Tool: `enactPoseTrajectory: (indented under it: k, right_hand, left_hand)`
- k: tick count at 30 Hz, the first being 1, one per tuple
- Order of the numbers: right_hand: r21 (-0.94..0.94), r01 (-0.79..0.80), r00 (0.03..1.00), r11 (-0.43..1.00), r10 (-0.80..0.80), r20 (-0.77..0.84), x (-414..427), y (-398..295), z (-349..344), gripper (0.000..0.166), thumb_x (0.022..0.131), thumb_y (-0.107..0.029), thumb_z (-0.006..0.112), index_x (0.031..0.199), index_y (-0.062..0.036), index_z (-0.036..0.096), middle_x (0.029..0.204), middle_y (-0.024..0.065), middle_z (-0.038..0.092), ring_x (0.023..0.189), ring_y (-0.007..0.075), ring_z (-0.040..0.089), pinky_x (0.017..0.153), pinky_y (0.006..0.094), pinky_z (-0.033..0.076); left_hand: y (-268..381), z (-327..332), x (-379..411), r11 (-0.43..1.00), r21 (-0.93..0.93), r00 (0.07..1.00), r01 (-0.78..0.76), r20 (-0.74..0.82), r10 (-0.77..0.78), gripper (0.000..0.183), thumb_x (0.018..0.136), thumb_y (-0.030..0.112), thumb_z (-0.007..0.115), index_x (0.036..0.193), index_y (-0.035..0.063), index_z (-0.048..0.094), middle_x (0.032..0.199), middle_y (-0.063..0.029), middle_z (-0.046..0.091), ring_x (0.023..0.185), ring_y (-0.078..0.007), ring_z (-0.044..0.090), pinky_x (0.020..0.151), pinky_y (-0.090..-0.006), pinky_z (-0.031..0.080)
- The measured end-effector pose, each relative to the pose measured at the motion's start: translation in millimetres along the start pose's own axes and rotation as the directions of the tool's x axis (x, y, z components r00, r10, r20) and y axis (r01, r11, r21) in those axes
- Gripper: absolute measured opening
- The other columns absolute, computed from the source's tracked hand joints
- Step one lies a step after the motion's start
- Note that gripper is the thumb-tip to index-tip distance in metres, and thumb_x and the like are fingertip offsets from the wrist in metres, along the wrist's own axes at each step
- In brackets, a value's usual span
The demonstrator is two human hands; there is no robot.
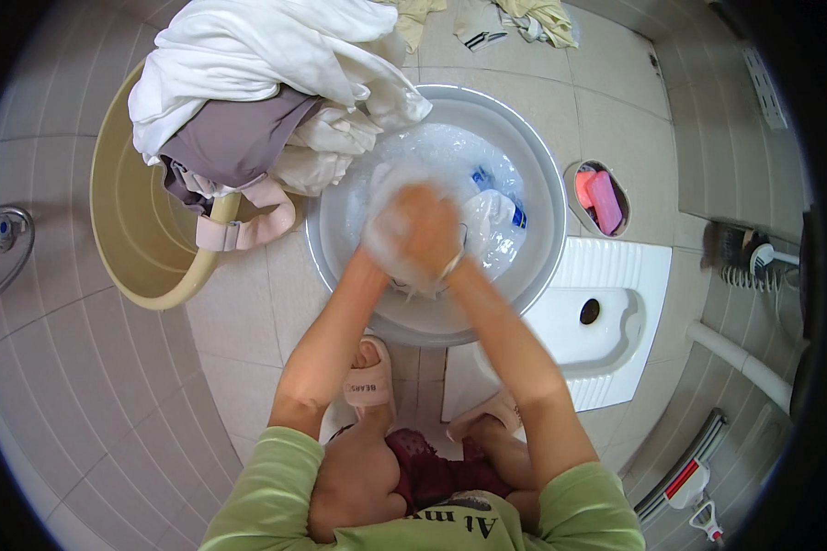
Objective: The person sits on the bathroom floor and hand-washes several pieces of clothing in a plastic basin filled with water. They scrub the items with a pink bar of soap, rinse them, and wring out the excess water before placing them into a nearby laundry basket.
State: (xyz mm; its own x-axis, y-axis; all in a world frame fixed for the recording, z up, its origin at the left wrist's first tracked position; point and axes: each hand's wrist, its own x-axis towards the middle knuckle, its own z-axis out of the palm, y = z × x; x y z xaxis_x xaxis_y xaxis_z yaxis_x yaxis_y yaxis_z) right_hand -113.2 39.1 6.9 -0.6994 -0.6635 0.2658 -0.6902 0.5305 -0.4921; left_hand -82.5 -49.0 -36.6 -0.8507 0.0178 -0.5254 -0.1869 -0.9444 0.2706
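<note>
Motion blurs both of my hands, which are pressed together over a grey plastic basin [548,227] of sudsy water. My right hand [431,220] is closed on a wet white cloth [420,284]. From the left, my left hand [384,237] grips the same bunched cloth, its fingers mostly hidden by blur and white fabric. Beside them in the water floats a white fabric piece [491,210] with blue parts [482,179]. Foam [441,141] covers part of the surface.
A beige bucket [131,262] at left bears a heap of white clothes [248,55], a mauve garment [241,138] and a pink strap [248,231]. At right are a soap box [579,220] with pink soap bars [603,200] and a white squat toilet [565,351]. Clothes [479,24] lie beyond the basin.
</note>
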Motion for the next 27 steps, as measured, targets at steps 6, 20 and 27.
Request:
enactPoseTrajectory:
  k: [6, 20, 27]
  right_hand:
    - [0.297, -0.238, 0.958, 0.925, 0.273, -0.084, 33, 62, -35, 0.028, 0.067, -0.03, 0.062, 0.084, -0.0083, 0.056, 0.092, 0.0105, 0.052, 0.08, 0.029, 0.052, 0.067, 0.0369, 0.042]
    - [0.064, -0.424, 0.759, 0.903, 0.316, 0.569, -51, 57, -23, 0.041, 0.062, -0.023, 0.065, 0.095, -0.0035, 0.053, 0.095, 0.0098, 0.053, 0.09, 0.0204, 0.049, 0.076, 0.0297, 0.038]
    - [0.687, -0.64, 0.766, 0.345, 0.353, 0.537, -32, 34, -123, 0.029, 0.067, -0.016, 0.063, 0.091, -0.0028, 0.051, 0.083, 0.0017, 0.053, 0.076, 0.0093, 0.048, 0.069, 0.0219, 0.038]
  left_hand:
    - [33, 58, -24, 0.75, 0.661, 0.956, -0.026, -0.202, 0.211, 0.038, 0.078, 0.026, 0.053, 0.107, 0.0026, 0.046, 0.099, -0.0071, 0.053, 0.091, -0.0184, 0.051, 0.08, -0.0284, 0.04]
    - [15, -2, -58, -0.666, 0.728, 0.983, 0.164, -0.065, 0.172, 0.044, 0.069, 0.032, 0.058, 0.098, 0.0006, 0.049, 0.104, -0.0159, 0.049, 0.093, -0.0284, 0.048, 0.076, -0.0339, 0.039]
    - [47, 51, -95, 0.328, 0.938, 0.992, -0.112, 0.087, 0.089, 0.02, 0.079, 0.016, 0.05, 0.093, 0.0025, 0.049, 0.079, -0.0004, 0.05, 0.077, -0.0097, 0.046, 0.07, -0.0231, 0.037]
